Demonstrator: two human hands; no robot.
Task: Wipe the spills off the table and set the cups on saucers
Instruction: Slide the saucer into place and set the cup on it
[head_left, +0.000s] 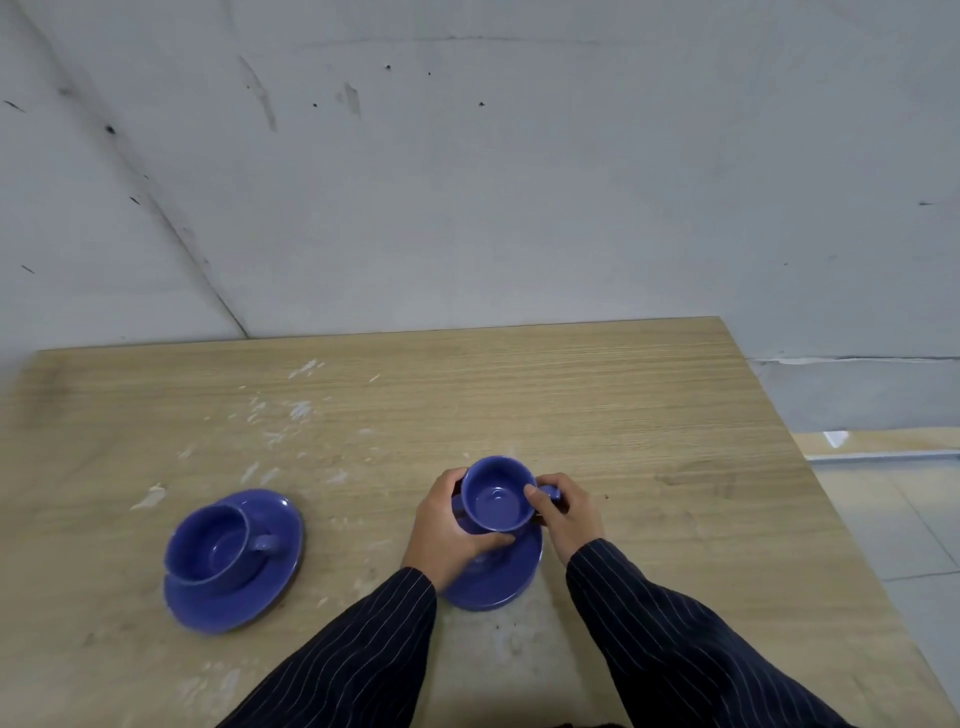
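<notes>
Two blue cups and two blue saucers are on the wooden table (597, 395). The left cup (213, 543) stands upright on its saucer (218, 597), handle to the right. The right cup (496, 493) is over the right saucer (493, 577); whether it touches the saucer I cannot tell. My left hand (447, 530) grips this cup's left side and base. My right hand (563, 514) pinches its handle. The cup is empty. White smears (291, 415) mark the tabletop behind and left of the left cup.
A grey wall (467, 182) runs along the table's far edge. The table's right edge (810, 467) drops to a tiled floor (909, 519). My striped sleeves cover the near middle of the table.
</notes>
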